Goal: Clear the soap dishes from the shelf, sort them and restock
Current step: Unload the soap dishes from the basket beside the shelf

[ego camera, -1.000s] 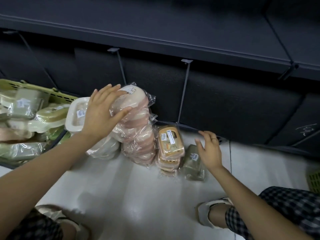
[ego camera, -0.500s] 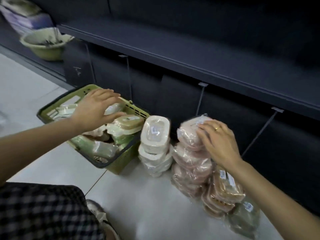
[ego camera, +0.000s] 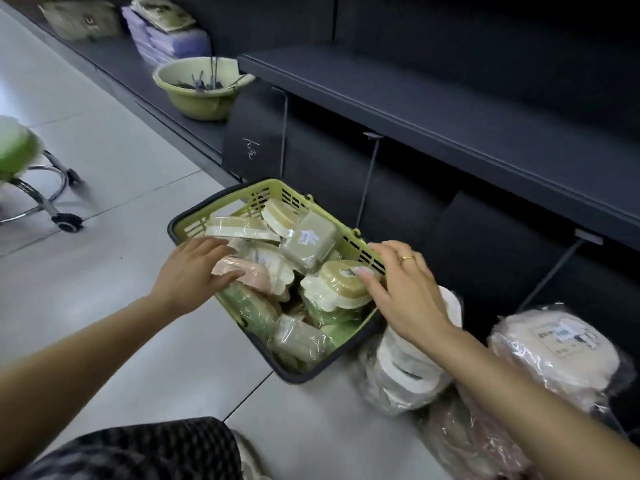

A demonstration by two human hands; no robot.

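A green basket (ego camera: 263,194) with a dark rim stands on the floor, full of plastic-wrapped soap dishes. My left hand (ego camera: 192,271) reaches in from the left; its fingers and thumb close round a pink soap dish (ego camera: 254,276). My right hand (ego camera: 407,289) lies over the basket's right rim, its straight fingers touching a tan-lidded soap dish (ego camera: 341,284). A stack of white soap dishes (ego camera: 403,370) stands under my right wrist. Further right is a stack of pink soap dishes (ego camera: 554,355).
The dark shelf (ego camera: 450,109) runs along the back above the basket, with wire dividers below it. A green basin (ego camera: 201,93) with tools and purple packs (ego camera: 173,43) sit on the low shelf at left. A wheeled stool (ego camera: 31,174) stands at far left.
My view has swung left. The left hand dropped into the basket onto the pink dish. The right hand left the pink stack and came to the basket's right rim.
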